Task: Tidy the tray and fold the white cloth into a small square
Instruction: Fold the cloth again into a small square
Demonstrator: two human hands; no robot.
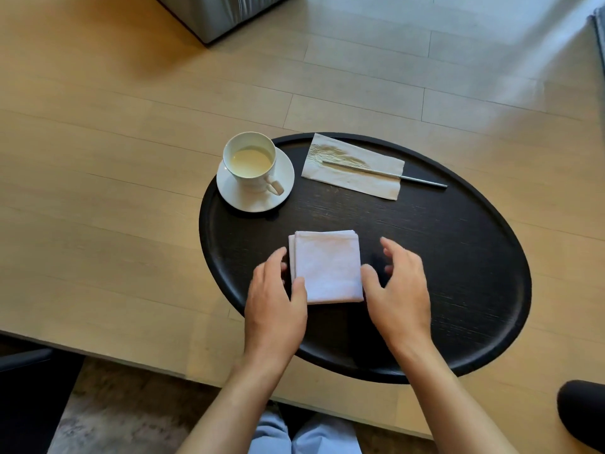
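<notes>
The white cloth (327,265) lies folded into a small square near the middle of the black oval tray (458,257). My left hand (275,303) rests at the cloth's left edge, thumb on its near-left corner and fingers curled along the side. My right hand (399,286) hovers just to the right of the cloth with fingers spread and curved, thumb close to the cloth's right edge. A white cup (250,160) of pale liquid stands on a white saucer (284,178) at the tray's far left. A beige napkin (352,167) with a thin metal utensil (393,174) on it lies at the tray's far side.
The tray sits on a light wooden table (98,191) whose near edge runs below my forearms. A grey upholstered piece (216,14) stands beyond the table. A dark chair part (32,388) is at lower left, and a dark object (582,411) at lower right.
</notes>
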